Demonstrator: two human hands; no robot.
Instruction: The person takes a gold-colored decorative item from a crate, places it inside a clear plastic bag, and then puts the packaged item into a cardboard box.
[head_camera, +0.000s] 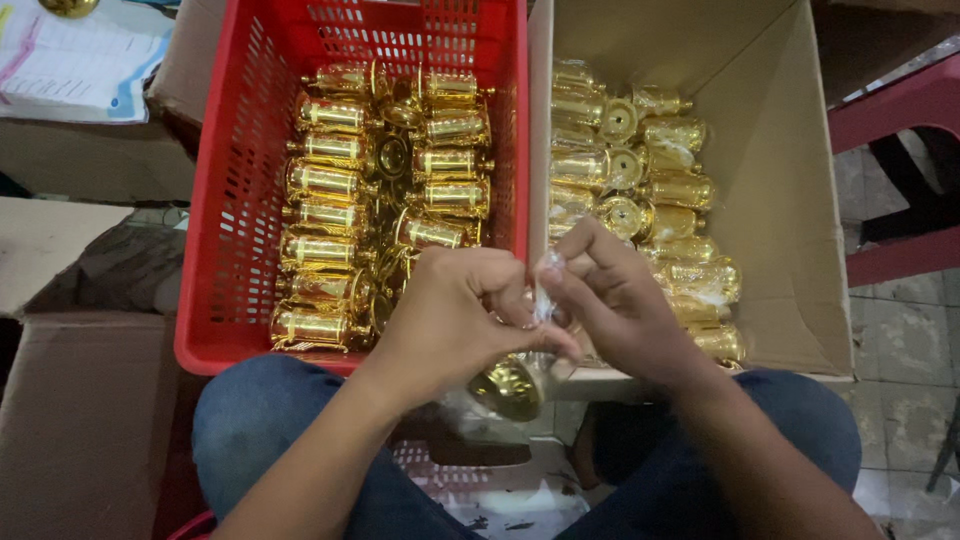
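Note:
My left hand and my right hand meet above my lap, both pinching a thin clear plastic bag. A shiny gold lantern-shaped piece hangs inside the bag just below my fingers. Ahead on the left, a red plastic crate holds several bare gold lantern pieces laid in rows. To its right, a cardboard box holds several gold pieces wrapped in clear plastic.
My knees in blue jeans frame the bottom of the view. Brown cardboard boxes stand at the left, with papers at the top left. A red plastic stool stands on the tiled floor at the right.

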